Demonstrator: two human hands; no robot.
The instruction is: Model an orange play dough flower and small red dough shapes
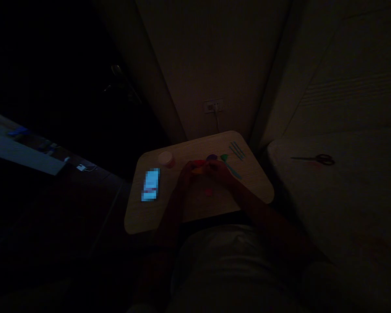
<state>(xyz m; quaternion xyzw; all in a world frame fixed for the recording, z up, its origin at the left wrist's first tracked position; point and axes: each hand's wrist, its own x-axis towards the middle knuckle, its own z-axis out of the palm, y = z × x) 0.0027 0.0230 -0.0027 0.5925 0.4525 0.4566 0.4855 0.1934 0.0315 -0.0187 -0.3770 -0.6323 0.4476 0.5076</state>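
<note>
In dim light, my left hand (186, 174) and my right hand (219, 171) are close together over the small wooden table (195, 208). Between them is a red piece (199, 163) with an orange piece (197, 171) just below it. My left hand's fingers are curled at the left side of these pieces. The fingers of my right hand are bent at their right side, too dark to make out fully. A pink piece (209, 191) lies on the table below my hands. Just beyond my right hand are a purple piece (211, 157) and a green piece (224, 157).
A lit phone (150, 184) lies at the table's left, near a round tub (166, 159). A teal tool (233, 171) and several thin sticks (236, 150) are at the right. Scissors (325, 159) rest on the pale surface beyond. A wall socket (213, 106) holds a plugged cable.
</note>
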